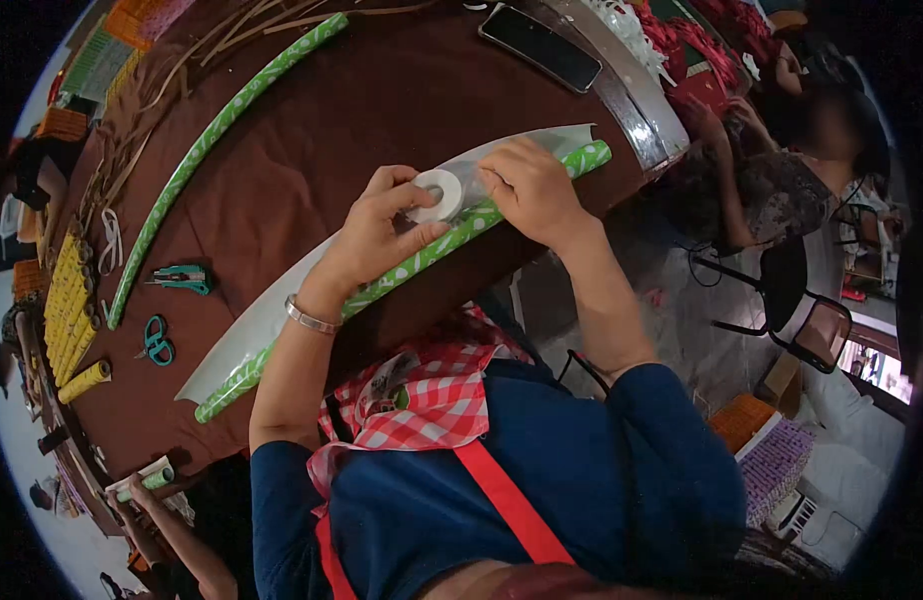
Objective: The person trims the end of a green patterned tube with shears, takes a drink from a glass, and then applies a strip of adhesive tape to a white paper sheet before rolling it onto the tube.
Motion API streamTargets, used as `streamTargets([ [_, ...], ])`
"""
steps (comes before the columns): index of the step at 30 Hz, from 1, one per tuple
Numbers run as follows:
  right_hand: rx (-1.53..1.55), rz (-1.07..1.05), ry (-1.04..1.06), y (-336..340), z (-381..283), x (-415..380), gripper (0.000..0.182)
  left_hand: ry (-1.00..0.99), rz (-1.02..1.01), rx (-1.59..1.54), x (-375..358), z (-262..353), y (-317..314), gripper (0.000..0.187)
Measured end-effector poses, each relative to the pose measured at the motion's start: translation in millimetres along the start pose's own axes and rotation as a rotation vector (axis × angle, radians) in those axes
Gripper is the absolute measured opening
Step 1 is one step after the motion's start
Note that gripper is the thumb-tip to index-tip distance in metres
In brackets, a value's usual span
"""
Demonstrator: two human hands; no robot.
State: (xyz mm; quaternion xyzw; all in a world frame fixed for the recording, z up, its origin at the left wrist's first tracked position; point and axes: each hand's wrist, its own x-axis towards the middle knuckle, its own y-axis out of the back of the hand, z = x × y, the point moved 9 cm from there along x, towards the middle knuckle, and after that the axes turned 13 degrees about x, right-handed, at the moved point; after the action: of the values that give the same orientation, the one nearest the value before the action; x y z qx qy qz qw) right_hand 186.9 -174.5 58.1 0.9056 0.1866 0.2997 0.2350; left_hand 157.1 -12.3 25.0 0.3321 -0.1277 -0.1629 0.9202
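My left hand (387, 228) is closed around a roll of tape (439, 196), its fingers and thumb at the roll's left side. Just right of it, my right hand (530, 190) has thumb and fingers pinched together, apparently on the tape's free end; the strip is hard to make out. Beneath both hands lies a green patterned roll of wrapping paper (397, 275), partly unrolled, with its pale inner side (267, 310) showing along the far edge.
A second green roll (197, 150) lies farther left. Near it are a box cutter (185, 278), scissors (158, 342) and several yellow rolls (67, 300). A phone (542, 47) lies at the back. Other people sit at right (792, 190) and lower left (177, 530).
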Motion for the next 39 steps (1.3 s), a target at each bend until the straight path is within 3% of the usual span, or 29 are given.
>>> streamTargets([
  [6,-0.218,-0.021,-0.111,14,36,6,0.012,0.094,0.048,0.345,1,6,4,0.029],
  [9,-0.304,-0.055,-0.279,28,62,6,0.021,0.132,0.069,0.352,2,7,6,0.029],
  [22,-0.35,0.023,-0.484,85,112,-7,0.024,0.13,0.169,0.446,10,7,6,0.028],
  [26,-0.282,0.04,-0.48,88,110,-4,0.021,0.193,0.22,0.482,11,5,11,0.031],
  [28,-0.314,0.122,-0.349,93,102,-1,0.017,0.201,0.251,0.524,12,2,13,0.035],
  [39,-0.325,0.131,-0.357,102,103,-2,0.016,0.152,0.285,0.495,14,4,14,0.025],
])
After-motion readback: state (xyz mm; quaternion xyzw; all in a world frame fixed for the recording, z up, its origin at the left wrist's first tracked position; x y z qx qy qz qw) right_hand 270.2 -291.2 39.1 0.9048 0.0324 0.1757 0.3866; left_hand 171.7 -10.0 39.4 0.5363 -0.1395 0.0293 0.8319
